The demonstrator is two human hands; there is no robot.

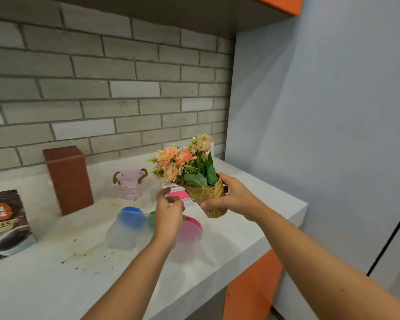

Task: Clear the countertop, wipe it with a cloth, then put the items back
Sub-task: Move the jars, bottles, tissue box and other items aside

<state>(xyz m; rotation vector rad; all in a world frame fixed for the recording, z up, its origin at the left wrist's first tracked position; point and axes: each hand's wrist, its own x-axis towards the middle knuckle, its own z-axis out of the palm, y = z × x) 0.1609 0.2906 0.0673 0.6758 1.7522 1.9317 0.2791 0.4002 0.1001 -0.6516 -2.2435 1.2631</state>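
Paper printed like old newsprint is wrapped round a small flower pot, and this wrap is gripped by the right hand — thumb on the near side, fingers curled round the far side. The pot is held tilted, lifted clear of the countertop near its right end, with peach and orange flowers and green leaves leaning out to the left.

Just beside the pot, the left hand is raised with its fingers loosely bent and slightly apart; nothing is held in it, and no contact with the wrap can be made out.

Below the left hand, clear plastic containers are seen on the white surface: one with a pink lid, one with a blue lid, and a green lid between them, mostly hidden. Behind the hands a pink and white object is partly covered — what it is cannot be told. Further back a pale pink bucket is set, then a tall brown box, and at the far left a coffee box. Brown stains and dark specks are spread over the countertop in front of the containers. A grey brick wall runs along the back.
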